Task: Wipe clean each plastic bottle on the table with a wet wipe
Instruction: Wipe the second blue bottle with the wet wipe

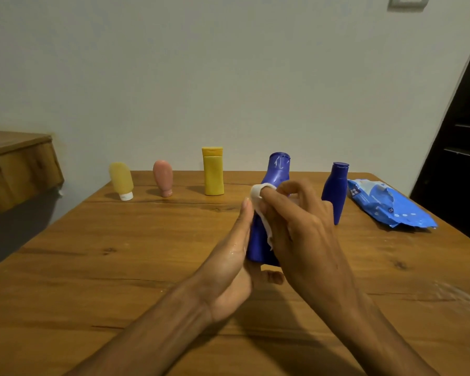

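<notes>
Above the tabletop [120,267], my left hand [228,270] grips the large blue bottle [277,172]; my right hand [304,232] pinches the wet wipe [257,192] against it.

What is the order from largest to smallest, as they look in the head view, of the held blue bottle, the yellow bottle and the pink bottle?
1. held blue bottle, though nearest the camera, which enlarges it.
2. yellow bottle.
3. pink bottle, in the same far row.
</notes>
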`<state>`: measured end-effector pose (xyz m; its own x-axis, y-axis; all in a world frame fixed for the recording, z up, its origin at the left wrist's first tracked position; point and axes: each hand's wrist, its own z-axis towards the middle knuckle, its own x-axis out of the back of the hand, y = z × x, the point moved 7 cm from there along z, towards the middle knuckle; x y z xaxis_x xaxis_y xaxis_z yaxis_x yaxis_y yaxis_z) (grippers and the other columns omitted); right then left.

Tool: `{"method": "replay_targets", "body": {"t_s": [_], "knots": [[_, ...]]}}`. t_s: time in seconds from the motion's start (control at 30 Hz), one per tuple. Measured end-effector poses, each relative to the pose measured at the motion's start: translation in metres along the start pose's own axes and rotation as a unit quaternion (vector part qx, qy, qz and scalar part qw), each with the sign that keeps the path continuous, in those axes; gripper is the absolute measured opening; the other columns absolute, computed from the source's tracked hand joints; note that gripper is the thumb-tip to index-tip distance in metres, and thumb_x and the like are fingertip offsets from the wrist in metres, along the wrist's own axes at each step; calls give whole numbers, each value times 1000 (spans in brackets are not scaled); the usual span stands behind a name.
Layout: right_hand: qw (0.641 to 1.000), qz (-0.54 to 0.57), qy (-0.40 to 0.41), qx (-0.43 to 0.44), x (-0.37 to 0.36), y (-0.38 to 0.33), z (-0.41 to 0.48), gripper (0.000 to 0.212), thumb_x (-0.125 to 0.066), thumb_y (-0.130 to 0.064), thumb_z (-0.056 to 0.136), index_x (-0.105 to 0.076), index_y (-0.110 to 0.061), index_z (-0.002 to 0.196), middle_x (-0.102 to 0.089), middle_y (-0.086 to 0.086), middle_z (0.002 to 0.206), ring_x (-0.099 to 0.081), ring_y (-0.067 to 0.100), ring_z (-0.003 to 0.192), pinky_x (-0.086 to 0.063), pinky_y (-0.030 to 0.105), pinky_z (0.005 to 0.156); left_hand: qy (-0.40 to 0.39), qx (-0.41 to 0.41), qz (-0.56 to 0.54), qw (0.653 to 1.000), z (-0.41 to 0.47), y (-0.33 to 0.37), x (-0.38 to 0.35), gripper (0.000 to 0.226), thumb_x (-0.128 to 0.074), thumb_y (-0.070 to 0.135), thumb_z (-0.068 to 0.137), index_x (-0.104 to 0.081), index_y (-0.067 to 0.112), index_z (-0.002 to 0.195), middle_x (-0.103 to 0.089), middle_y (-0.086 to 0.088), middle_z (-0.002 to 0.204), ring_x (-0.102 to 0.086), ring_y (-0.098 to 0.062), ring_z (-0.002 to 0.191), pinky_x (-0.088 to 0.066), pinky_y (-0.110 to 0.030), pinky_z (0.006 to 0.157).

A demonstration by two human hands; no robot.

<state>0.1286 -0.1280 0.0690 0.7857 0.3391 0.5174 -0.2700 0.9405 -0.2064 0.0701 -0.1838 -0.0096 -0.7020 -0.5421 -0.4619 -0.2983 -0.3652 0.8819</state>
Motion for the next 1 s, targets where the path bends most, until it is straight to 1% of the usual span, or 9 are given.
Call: {"method": "replay_targets", "body": {"t_s": [0.17, 0.23, 0.33, 0.47, 0.53, 0.67, 0.77, 0.83, 1.0], "knots": [[998, 16, -46, 33, -6, -9, -2, 25, -51, -34, 83, -61, -25, 104, -45, -7, 108, -36, 1, 90, -44, 25, 67, 28, -2, -77, 997, 0, 3, 7, 64, -43, 62, 87, -55, 21, 136, -66, -11, 126, -63, -25, 117, -51, -48, 92], [999, 27, -17, 12, -2, -3, -1, 22, -56, -31, 84, -63, -21, 103, -51, -3, 104, -43, 6, 88, -44, 26, 65, 18, -3, -69, 997, 1, 0, 4, 60, -43, 61, 89, -54, 25, 136, -70, -8, 117, -66, -23, 108, -51, -50, 90], [999, 36, 12, -20, 4, 5, 0, 22, -64, -20, 83, -64, -17, 105, -55, 2, 103, -52, 16, 85, -49, 33, 63, 16, 2, -53, 998, 2, -5, 2, 55, -44, 59, 89, -58, 28, 132, -69, -11, 120, -63, -30, 114, -42, -64, 102], [998, 55, -12, 18, 1, -3, -3, 24, -67, -21, 81, -65, -18, 105, -54, -2, 102, -46, 10, 87, -51, 33, 63, 21, -5, -67, 998, 2, 1, 7, 57, -45, 58, 89, -60, 23, 131, -70, -10, 111, -67, -23, 103, -49, -52, 90], [998, 64, 11, 3, 5, 3, 0, 22, -63, -22, 85, -65, -20, 107, -55, -2, 100, -50, 12, 84, -50, 36, 62, 19, -7, -46, 999, 2, 0, 8, 53, -44, 60, 90, -63, 27, 128, -67, -14, 122, -61, -27, 111, -42, -56, 97], [992, 105, 50, -39, 12, 20, 6, 25, -58, -22, 89, -64, -21, 113, -55, -5, 99, -55, 11, 85, -48, 43, 67, 24, -1, -38, 999, 4, -5, 5, 50, -45, 59, 90, -67, 28, 123, -64, -15, 127, -58, -31, 107, -44, -46, 84], [992, 117, -5, -44, 4, 17, 3, 27, -56, -34, 87, -67, -21, 109, -57, -5, 99, -56, 15, 87, -50, 41, 68, 38, -8, -84, 996, 5, 2, 10, 52, -42, 56, 93, -67, 23, 124, -62, -16, 130, -53, -32, 114, -38, -52, 102], [991, 120, -31, -58, 0, 15, 3, 39, -47, -46, 83, -68, -24, 109, -59, -7, 99, -56, 18, 89, -51, 40, 68, 30, -4, -117, 993, 6, 3, 11, 54, -40, 56, 95, -66, 20, 126, -60, -17, 133, -49, -33, 122, -22, -59, 116], [990, 116, -59, -52, -1, 15, 5, 31, -55, -40, 83, -69, -25, 107, -62, -7, 95, -57, 11, 87, -51, 35, 70, 35, 2, -161, 986, 8, 5, 11, 55, -42, 54, 95, -66, 16, 126, -64, -16, 125, -52, -30, 117, -23, -56, 116]]}}
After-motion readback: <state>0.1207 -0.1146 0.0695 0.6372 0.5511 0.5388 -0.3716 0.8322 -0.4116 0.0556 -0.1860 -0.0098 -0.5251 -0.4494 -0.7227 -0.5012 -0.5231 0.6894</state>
